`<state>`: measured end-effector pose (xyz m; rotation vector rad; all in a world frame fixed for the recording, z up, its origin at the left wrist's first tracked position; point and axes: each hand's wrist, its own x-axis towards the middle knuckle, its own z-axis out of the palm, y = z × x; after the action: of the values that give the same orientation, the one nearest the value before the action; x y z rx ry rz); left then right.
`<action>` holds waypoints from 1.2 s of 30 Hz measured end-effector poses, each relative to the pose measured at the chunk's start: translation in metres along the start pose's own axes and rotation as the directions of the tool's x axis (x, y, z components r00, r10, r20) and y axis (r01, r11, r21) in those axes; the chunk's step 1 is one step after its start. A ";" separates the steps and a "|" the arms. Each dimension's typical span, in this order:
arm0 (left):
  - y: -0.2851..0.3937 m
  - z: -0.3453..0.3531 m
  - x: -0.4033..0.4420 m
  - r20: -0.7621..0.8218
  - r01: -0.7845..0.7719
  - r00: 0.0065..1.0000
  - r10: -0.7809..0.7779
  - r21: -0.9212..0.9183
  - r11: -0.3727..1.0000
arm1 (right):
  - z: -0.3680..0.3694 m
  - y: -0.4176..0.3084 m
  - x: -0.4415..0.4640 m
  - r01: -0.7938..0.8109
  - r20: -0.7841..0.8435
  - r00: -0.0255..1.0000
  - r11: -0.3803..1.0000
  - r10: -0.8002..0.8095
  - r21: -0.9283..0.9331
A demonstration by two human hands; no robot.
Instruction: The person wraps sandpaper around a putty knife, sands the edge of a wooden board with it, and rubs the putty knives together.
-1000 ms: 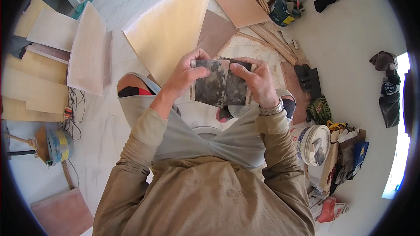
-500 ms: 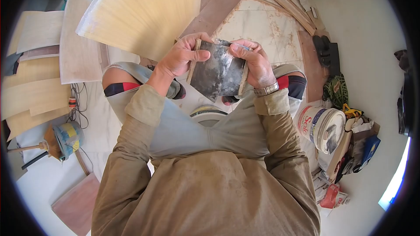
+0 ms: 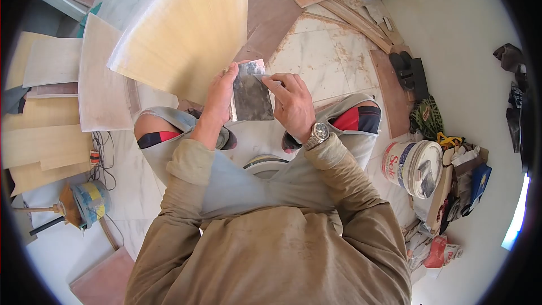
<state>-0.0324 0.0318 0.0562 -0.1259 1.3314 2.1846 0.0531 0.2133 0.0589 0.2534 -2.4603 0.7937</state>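
Observation:
My left hand (image 3: 221, 93) is closed round the left edge of a flat, dark, square putty scraper (image 3: 252, 99), thumb up along its side. Pale smears and whitish paste (image 3: 252, 68) show at the scraper's top end. My right hand (image 3: 293, 101), with a watch on the wrist, is closed in a pinch over the scraper's upper right. A thin grey blade (image 3: 263, 78) pokes out from its fingertips across the scraper's face; most of this second blade is hidden behind the fingers. Both hands are between my knees, in front of a large curved wooden panel (image 3: 186, 28).
Wood sheets (image 3: 51, 113) lie at the left, beside a cable (image 3: 104, 161) and a blue bucket (image 3: 89, 197). A white paint bucket (image 3: 409, 166) stands at my right near assorted clutter (image 3: 463, 181). Sandals (image 3: 403, 70) and wooden strips (image 3: 355, 22) are along the right wall.
My right hand has turned palm-down over the left scraper, swinging its blade from flat and side by side to nearly edge-on. My left hand has shifted slightly left and down.

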 end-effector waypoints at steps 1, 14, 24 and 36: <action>0.003 -0.006 -0.001 0.010 -0.016 1.000 0.015 0.068 0.998 | 0.007 0.001 -0.005 0.031 0.038 0.999 0.998 -0.029 -0.048; 0.005 -0.024 -0.006 0.091 -0.221 0.975 0.202 0.343 0.913 | -0.001 0.033 0.028 -0.067 -0.002 0.998 0.979 0.068 -0.190; -0.007 -0.032 -0.022 0.090 -0.369 0.909 0.407 0.628 0.685 | -0.015 -0.002 0.029 -0.334 -0.042 0.941 0.942 0.335 0.040; -0.020 0.002 -0.033 0.277 -0.401 0.874 0.400 -0.058 0.914 | 0.009 -0.098 0.003 -0.268 -0.017 0.955 0.890 0.295 0.370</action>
<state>0.0055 0.0268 0.0538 0.4933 1.2767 2.4217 0.0793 0.1291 0.1016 -0.0050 -2.2941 1.3642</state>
